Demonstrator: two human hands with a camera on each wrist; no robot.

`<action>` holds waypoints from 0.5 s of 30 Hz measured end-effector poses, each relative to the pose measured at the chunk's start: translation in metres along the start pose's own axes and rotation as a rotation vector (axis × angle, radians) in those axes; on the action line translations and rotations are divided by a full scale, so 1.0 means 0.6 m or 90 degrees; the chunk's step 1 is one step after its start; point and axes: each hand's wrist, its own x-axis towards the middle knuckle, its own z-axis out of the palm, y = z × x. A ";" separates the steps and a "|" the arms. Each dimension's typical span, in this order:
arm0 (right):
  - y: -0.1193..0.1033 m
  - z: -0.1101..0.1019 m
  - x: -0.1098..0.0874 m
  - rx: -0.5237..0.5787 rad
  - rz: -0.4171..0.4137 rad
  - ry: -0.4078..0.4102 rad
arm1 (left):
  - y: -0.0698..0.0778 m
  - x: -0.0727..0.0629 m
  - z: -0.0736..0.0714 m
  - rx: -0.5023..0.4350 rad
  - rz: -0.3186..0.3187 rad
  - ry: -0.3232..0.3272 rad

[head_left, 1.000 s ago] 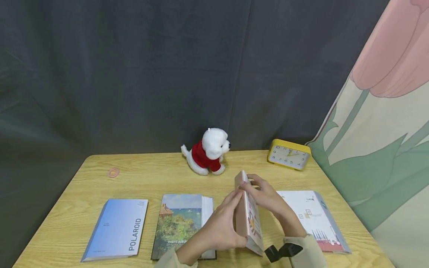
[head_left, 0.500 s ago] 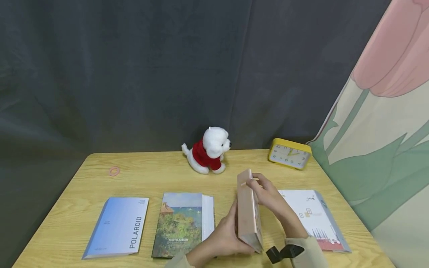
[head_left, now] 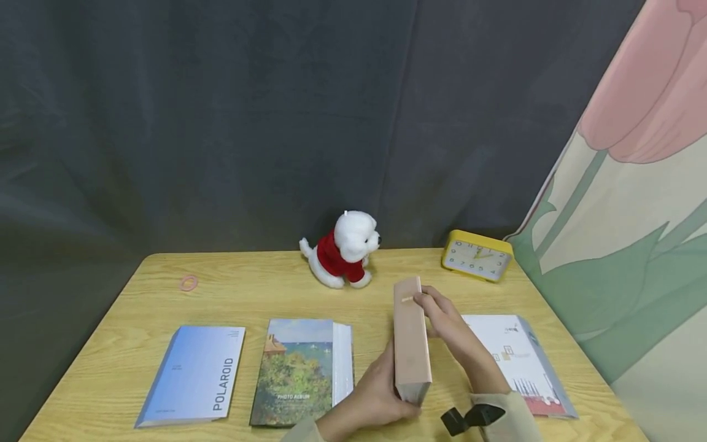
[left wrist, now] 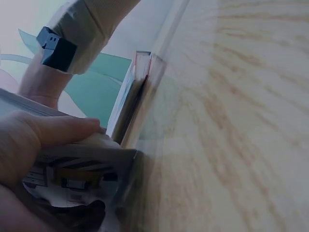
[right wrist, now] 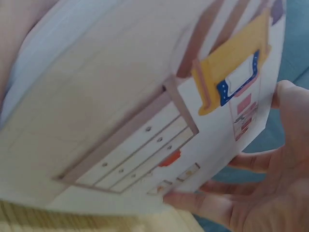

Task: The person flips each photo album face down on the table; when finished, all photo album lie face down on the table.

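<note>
A thick pink photo album (head_left: 411,344) stands on edge between both hands in the head view, its plain spine turned up toward the camera. Its near lower end is gripped by my left hand (head_left: 381,387); in the left wrist view the thumb (left wrist: 67,131) lies over the album's edge. Farther up on the right side, my right hand (head_left: 450,325) holds it, thumb beside a small light mark on the spine. The right wrist view shows the cover (right wrist: 145,121) with drawn drawers and a yellow shape, and fingers (right wrist: 207,205) along its edge.
On the wooden table (head_left: 248,288) lie a blue POLAROID album (head_left: 193,374), a landscape-covered photo album (head_left: 298,368) and a white album (head_left: 513,356). Behind stand a plush dog (head_left: 342,252) in red and a yellow clock (head_left: 477,255). A pink ring (head_left: 188,283) lies far left.
The pink album has turned so that its spine faces the camera and its illustrated cover is hidden in the head view. The left hand has shifted right and lower along it.
</note>
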 end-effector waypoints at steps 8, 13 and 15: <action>0.012 -0.015 -0.003 0.040 -0.002 -0.016 | 0.010 0.006 -0.004 0.106 -0.029 -0.014; 0.009 -0.024 -0.010 0.058 -0.002 -0.010 | 0.012 0.005 0.000 0.156 -0.048 -0.006; 0.007 -0.031 -0.013 0.068 -0.003 -0.011 | 0.012 0.008 0.001 0.171 -0.042 -0.005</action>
